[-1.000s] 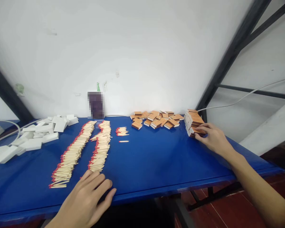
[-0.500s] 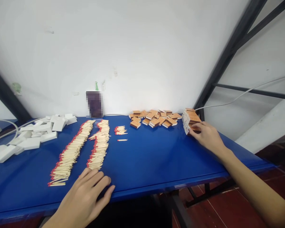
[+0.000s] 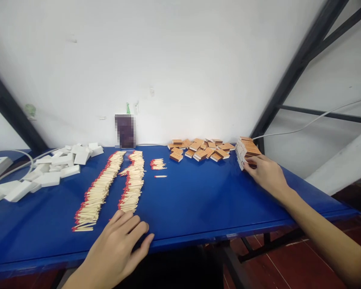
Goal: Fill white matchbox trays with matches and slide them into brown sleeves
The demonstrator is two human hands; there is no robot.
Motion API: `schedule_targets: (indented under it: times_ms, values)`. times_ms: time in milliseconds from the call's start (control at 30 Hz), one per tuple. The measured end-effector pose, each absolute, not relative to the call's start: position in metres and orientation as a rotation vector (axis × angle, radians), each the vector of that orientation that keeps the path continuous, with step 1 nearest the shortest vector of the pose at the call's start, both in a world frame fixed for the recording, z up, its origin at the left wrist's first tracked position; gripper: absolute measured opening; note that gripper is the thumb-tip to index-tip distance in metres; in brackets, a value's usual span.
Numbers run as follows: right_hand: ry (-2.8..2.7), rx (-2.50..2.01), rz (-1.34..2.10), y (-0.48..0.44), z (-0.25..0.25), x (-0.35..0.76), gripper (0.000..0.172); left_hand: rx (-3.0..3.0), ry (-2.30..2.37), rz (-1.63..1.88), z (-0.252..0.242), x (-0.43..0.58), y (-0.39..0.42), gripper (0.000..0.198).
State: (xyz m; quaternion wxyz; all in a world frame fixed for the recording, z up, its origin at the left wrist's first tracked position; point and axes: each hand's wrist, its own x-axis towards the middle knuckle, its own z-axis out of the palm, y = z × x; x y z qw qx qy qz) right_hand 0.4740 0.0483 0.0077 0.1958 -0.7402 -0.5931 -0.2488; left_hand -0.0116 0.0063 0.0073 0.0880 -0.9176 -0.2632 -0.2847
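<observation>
At the table's right end, a stack of brown and white matchboxes (image 3: 246, 147) stands in a leaning block. My right hand (image 3: 267, 175) is closed at its near end, thumb and fingers pinching a matchbox partly hidden by the fingers. My left hand (image 3: 120, 243) rests by the front edge with fingers loosely bent and thumb apart, holding nothing. Just beyond its fingertips ends a long row of red-tipped matches (image 3: 133, 184). A second row of matches (image 3: 99, 190) runs to its left. A small match cluster (image 3: 158, 164) and a single match (image 3: 161, 176) lie right of the rows.
Loose matchboxes (image 3: 201, 154) lie in a pile along the back. White boxes (image 3: 61, 160) are heaped at the left, near a white cable (image 3: 31, 162). A pixelated dark rectangle (image 3: 126, 132) stands against the wall. Dark metal beams (image 3: 291, 72) slant up behind the blue table (image 3: 192, 200).
The view has turned slightly left, so everything appears a little further right. My right hand stays at the stack with its pinch, and my left hand keeps resting on the table.
</observation>
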Motion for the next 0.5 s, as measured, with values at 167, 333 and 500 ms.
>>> schedule_targets:
  times_ms: [167,333,500]
  values:
    - [-1.666,-1.812,-1.107,0.032,0.014,0.453,0.033,-2.762,-0.779,-0.927,0.005,-0.011,0.003,0.017]
    - [-2.167,-1.324,-0.837,0.041,0.014,0.415,0.024,-2.759,-0.726,-1.238,0.012,-0.013,0.0,0.021]
    - [-2.426,-1.204,-0.613,0.076,0.019,0.358,0.026,-2.547,-1.01,-1.218,0.046,-0.062,0.027,0.018]
